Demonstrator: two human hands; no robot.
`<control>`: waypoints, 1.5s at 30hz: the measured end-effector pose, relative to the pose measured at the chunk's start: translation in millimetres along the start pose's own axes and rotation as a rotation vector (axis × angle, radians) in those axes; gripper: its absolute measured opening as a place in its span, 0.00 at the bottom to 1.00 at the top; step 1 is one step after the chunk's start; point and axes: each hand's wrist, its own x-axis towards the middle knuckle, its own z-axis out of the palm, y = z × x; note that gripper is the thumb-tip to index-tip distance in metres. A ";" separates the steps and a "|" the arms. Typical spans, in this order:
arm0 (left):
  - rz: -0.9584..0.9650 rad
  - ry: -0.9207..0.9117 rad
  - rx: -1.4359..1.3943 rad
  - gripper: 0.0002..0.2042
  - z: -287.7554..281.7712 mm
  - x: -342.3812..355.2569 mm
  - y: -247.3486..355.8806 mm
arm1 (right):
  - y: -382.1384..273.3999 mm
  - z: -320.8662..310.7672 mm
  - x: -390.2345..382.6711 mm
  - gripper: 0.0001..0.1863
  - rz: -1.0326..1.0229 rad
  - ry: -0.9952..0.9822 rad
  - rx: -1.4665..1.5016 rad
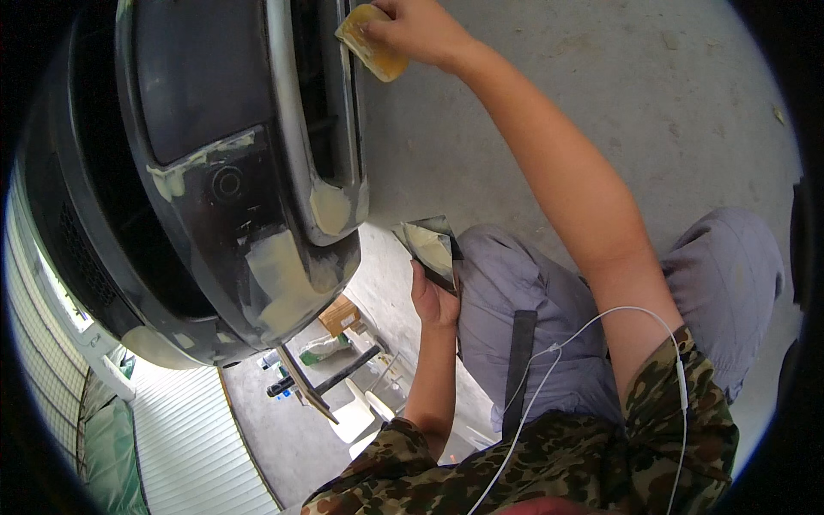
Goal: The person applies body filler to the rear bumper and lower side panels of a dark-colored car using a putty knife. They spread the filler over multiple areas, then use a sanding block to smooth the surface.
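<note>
My right hand point(421, 36) pinches a yellow putty spreader point(378, 53) at the top of the view. The spreader's edge is at the rim of a long slot in a dark vehicle bumper point(206, 77); whether it touches is hard to tell. Lower down, my left hand point(435, 300) grips a dark mixing board point(445, 273) with a heap of cream filler point(427, 244) on it, close to my knee. Pale filler patches point(283, 279) cover the bumper's corner, and another patch point(330, 209) lies at the end of the slot.
Grey concrete floor point(532, 112) spreads to the right of the bumper. Beyond its lower end are a cardboard box point(340, 315), a dark bar-shaped stand point(305, 386) and white pieces. A white cable point(549, 350) hangs across my front. A ribbed white shutter point(184, 429) stands at the lower left.
</note>
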 end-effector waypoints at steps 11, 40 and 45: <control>0.019 0.021 -0.026 0.20 8.3 -6.3 11.6 | -37.4 9.0 -35.6 0.19 -0.036 -0.316 -0.086; 0.000 -0.016 -0.026 0.18 -21.6 33.2 -57.1 | 62.0 10.1 -40.5 0.15 0.181 0.393 0.371; -0.016 -0.027 -0.070 0.18 -18.3 42.2 -56.2 | 59.2 14.7 -63.1 0.15 0.096 0.381 0.338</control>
